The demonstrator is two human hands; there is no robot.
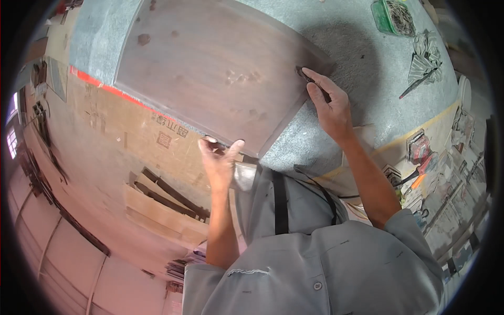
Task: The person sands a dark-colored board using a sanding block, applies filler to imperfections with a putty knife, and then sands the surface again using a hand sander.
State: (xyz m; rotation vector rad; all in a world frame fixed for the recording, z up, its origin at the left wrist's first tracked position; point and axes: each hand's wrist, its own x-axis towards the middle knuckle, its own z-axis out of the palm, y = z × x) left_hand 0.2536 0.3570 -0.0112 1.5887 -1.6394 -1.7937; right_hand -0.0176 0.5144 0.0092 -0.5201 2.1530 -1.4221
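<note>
A brown wooden panel with darker spots lies flat on the grey-blue carpeted work surface. My left hand is at the panel's near edge, its thumb at the edge and its other fingers partly hidden; it appears to grip the panel there. At the panel's right edge is my right hand, with thumb and fingers closed round a small dark piece. This piece touches the panel near the corner. Its exact kind is hard to make out under the fingers.
A green tub of small brownish pieces stands at the far right. Nearer are a crumpled striped cloth and a thin dark tool. A red-and-orange-handled tool lies among clutter at right. Cardboard and dark strips are at left.
</note>
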